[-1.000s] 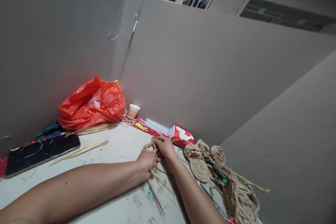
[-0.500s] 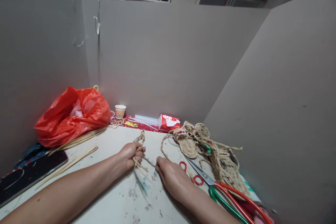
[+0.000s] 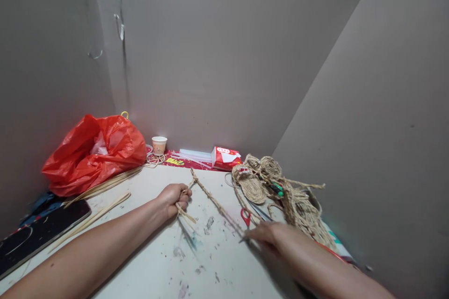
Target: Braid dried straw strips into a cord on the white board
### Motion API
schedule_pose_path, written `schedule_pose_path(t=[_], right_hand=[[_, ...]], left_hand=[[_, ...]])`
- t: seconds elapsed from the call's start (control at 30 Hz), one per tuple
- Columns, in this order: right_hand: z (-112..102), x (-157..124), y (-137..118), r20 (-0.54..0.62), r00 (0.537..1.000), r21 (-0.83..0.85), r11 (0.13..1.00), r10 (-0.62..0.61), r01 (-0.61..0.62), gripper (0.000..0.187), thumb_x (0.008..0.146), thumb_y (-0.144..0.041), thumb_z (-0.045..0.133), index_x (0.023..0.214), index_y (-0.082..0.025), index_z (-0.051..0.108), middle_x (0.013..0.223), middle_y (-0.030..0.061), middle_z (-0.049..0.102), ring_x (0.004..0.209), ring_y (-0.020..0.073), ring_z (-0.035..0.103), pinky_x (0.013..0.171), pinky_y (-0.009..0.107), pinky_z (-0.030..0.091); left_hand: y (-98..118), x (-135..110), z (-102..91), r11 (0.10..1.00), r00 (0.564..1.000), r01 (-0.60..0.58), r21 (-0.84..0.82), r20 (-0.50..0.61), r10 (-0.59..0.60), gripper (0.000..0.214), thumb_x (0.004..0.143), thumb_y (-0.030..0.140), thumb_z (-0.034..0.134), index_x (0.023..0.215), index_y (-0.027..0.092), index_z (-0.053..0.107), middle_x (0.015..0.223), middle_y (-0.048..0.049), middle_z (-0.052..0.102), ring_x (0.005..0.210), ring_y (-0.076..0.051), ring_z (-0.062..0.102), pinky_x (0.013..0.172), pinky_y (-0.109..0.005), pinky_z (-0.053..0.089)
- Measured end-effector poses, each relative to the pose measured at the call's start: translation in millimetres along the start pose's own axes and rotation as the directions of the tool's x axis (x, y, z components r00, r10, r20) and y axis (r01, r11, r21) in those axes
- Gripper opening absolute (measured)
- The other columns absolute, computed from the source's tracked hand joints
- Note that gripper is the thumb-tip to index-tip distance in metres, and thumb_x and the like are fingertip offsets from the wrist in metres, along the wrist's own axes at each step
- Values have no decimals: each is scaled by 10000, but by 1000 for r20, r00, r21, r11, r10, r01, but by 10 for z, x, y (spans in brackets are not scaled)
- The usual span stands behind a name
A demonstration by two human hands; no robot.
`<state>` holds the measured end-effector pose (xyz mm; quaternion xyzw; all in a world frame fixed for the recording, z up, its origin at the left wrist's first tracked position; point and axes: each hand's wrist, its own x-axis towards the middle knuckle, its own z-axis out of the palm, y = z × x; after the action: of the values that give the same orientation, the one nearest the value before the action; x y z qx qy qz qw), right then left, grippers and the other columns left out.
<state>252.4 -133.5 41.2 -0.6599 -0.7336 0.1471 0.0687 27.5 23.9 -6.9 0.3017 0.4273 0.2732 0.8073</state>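
Note:
My left hand (image 3: 178,200) is closed in a fist around pale straw strands (image 3: 185,215), whose loose ends stick out below the fingers. From above that fist a thin twisted straw cord (image 3: 219,206) slants down to the right. My right hand (image 3: 268,233) pinches the cord's lower end, and its fingertips are blurred. Right beside those fingers lies a pair of small red-handled scissors (image 3: 246,217), partly hidden by the hand. Large shears (image 3: 261,211) show mostly as a blade behind my right hand, their handles largely covered by the forearm.
A heap of coiled straw rope (image 3: 298,210) lies at the right. Along the back stand a red tissue pack (image 3: 224,159) and a paper cup (image 3: 159,146). To the left are a red plastic bag (image 3: 94,154), straw bundles (image 3: 93,219) and a black phone (image 3: 38,238). Grey partitions (image 3: 210,70) enclose the table.
My right hand has moved right and slightly down, drawing the cord out into a long slanting line. The left hand has stayed nearly in place. The shears' handles are now mostly covered.

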Motion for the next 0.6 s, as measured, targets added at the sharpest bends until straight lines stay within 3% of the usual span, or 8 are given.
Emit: schedule_pose_path(t=[0.03, 0.13, 0.17, 0.23, 0.3, 0.33, 0.47, 0.6], right_hand=[[-63, 44, 31, -1, 1000, -73, 997, 29, -29, 225, 694, -58, 514, 564, -213, 612, 623, 33, 637, 595, 175, 573, 531, 251, 317], [-191, 189, -20, -192, 973, -268, 947, 125, -175, 210, 668, -22, 525, 635, -181, 657, 747, 120, 647, 728, 246, 590, 590, 291, 350], [-200, 247, -100, -235, 968, -247, 957, 93, -152, 204, 702, -54, 529, 743, -186, 679, 837, 127, 653, 813, 260, 589, 643, 302, 374], [-157, 395, -326, -387, 922, 46, 998, -16, 36, 174, 801, -186, 525, 867, -191, 685, 944, 111, 666, 870, 244, 591, 719, 311, 409], [-36, 600, -561, -279, 959, 474, 875, 41, 101, 205, 843, -252, 505, 745, -186, 673, 725, 56, 670, 668, 181, 591, 606, 267, 418], [45, 721, -654, -139, 984, 646, 763, 108, 7, 243, 831, -252, 526, 632, -170, 640, 604, 41, 634, 557, 158, 556, 532, 254, 399], [367, 1177, -773, 26, 987, 795, 595, 161, -118, 339, 859, -264, 495, 544, -155, 557, 449, 11, 552, 368, 103, 466, 393, 217, 370], [496, 1343, -686, 136, 984, 887, 428, 114, -172, 283, 844, -266, 540, 586, -149, 548, 435, -25, 526, 320, 61, 425, 343, 171, 344]], left_hand=[[8, -13, 3, 1000, 1000, 15, 6, 11, -15, 245, 829, 106, 371, 595, 130, 440, 432, 102, 220, 309, -6, 133, 297, -115, 107], [27, -52, 17, 998, 997, 61, 20, 49, -62, 225, 829, 100, 392, 628, 96, 493, 426, 86, 283, 297, -2, 175, 288, -113, 155], [29, -63, 23, 997, 996, 71, 24, 60, -72, 215, 830, 99, 399, 649, 81, 514, 432, 69, 328, 298, -5, 219, 292, -111, 198], [27, -78, 32, 997, 995, 71, 32, 73, -73, 190, 832, 93, 412, 709, 54, 551, 476, 10, 448, 333, -28, 362, 331, -116, 321], [22, -83, 32, 998, 995, 43, 41, 84, -46, 167, 834, 84, 422, 769, 48, 572, 567, -51, 555, 434, -66, 513, 430, -138, 444], [23, -83, 27, 999, 995, 21, 45, 92, -25, 156, 833, 76, 427, 786, 55, 575, 608, -65, 587, 489, -81, 561, 490, -153, 487], [68, -83, -22, 995, 987, -51, 83, 154, 38, 118, 827, 67, 462, 774, 79, 567, 662, -72, 621, 586, -117, 626, 643, -229, 548], [125, -79, -65, 986, 985, -62, 154, 168, 35, 107, 817, 73, 506, 721, 96, 547, 660, -85, 630, 592, -137, 643, 629, -242, 550]])
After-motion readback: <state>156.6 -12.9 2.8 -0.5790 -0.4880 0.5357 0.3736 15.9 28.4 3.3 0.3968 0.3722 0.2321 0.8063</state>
